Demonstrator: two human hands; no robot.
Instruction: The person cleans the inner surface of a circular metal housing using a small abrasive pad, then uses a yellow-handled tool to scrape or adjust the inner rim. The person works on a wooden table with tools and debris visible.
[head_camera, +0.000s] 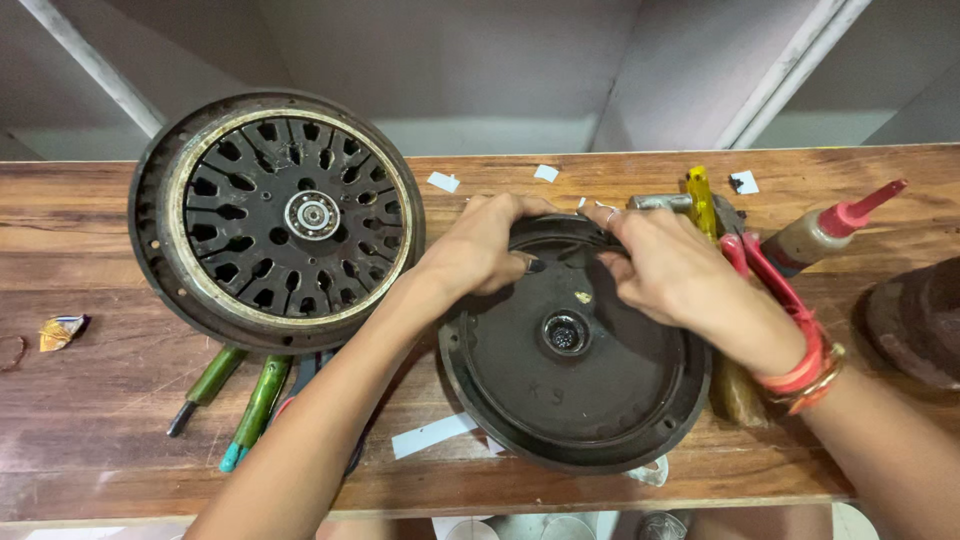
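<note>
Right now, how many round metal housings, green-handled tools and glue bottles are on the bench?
Round metal housings: 2, slotted one and dished cover under both hands
Green-handled tools: 2
Glue bottles: 1
Total: 5

My left hand (480, 245) and right hand (665, 270) cover the far rim of the dark round cover (570, 380). Green-handled tools (235, 395) run under the slotted wheel hub (275, 215), tips hidden. Brown object (920, 320) cut off at right edge. Pliers (745, 260) partly under my wrist.
</note>
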